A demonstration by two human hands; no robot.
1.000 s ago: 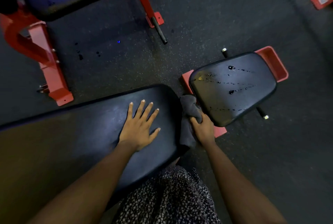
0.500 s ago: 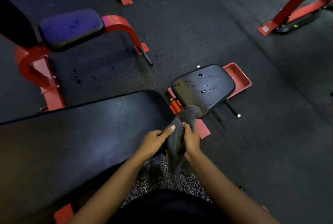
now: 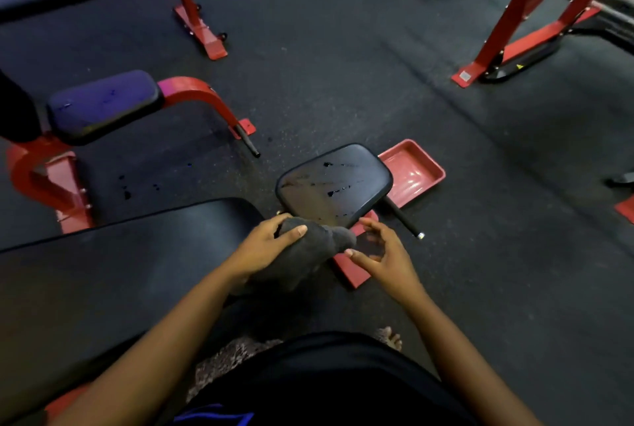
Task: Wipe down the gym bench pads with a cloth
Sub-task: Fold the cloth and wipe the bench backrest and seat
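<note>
dark speckled rubber floor (image 3: 343, 65) fills the view, matte and grainy. lower left, the long back pad (image 3: 120, 271), a broad slab of smooth black vinyl with a rounded end, runs in from the left edge. beyond it stands a neighbouring bench with a short bluish-purple pad (image 3: 103, 106) on a curved glossy red frame (image 3: 195, 93), and far right the red rack uprights (image 3: 514, 24) rise from flat steel feet. centre now: the seat pad (image 3: 336, 185), a rounded-corner black rectangle, tilted, its sheen broken by dark wet drops and thin streaks. behind it lies a shallow red tray (image 3: 411, 175) with a raised lip, and a black peg (image 3: 404, 220) with a pale tip sticks out below the pad. the cloth (image 3: 308, 254), soft, dark grey and bunched into a thick roll, sits just at the near edge of the seat pad, in the gap between the two pads. the left grip (image 3: 267, 247) reaches in on a straight bare forearm, fingers curled over the cloth and thumb laid along the top: it is holding the cloth. the right grip (image 3: 384, 254) sits just beside the cloth's free end, palm turned inward, fingers loosely curved and spread wide, nothing in it; whether the thumb touches the fabric, cannot tell. small dark spots (image 3: 125, 192) dot the floor left of the seat pad.
</note>
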